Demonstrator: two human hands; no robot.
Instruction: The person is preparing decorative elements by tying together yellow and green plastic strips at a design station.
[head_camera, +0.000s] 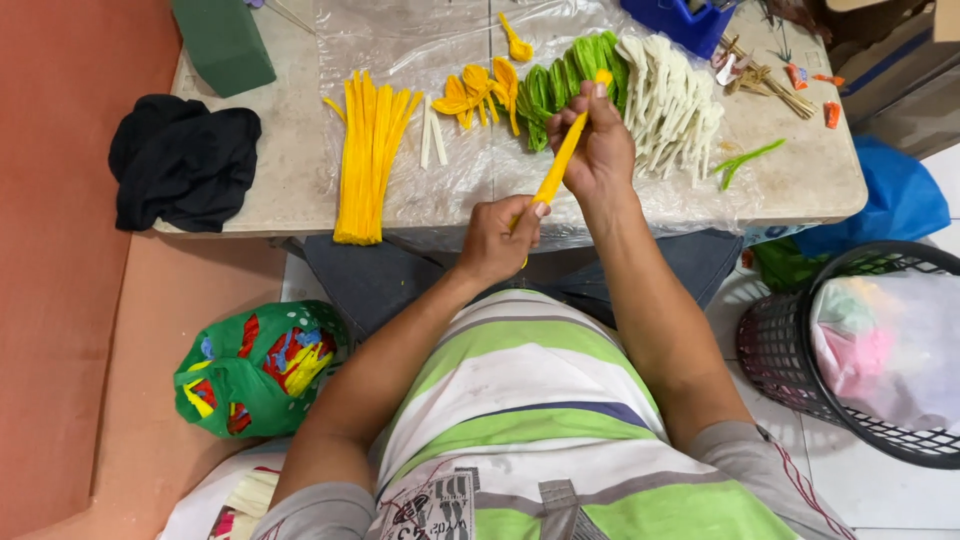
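Yellow stem (556, 165): centre frame, over table (290, 160) edge. Left hand (497, 240) pinches its lower end; right hand (598, 145) clamps its top. Green stems (560, 85) at 12 o'clock, yellow bundle (370, 150) at 10.

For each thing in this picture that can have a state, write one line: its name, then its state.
yellow pipe cleaner: held at both ends, slanted above the table edge
left hand: closed on its lower end
right hand: pinching its upper end
yellow stems: lying flat in a bundle
green pieces: bent, lying in a row
white pieces: bent, piled together
black cloth: crumpled
black basket: holding a filled plastic bag
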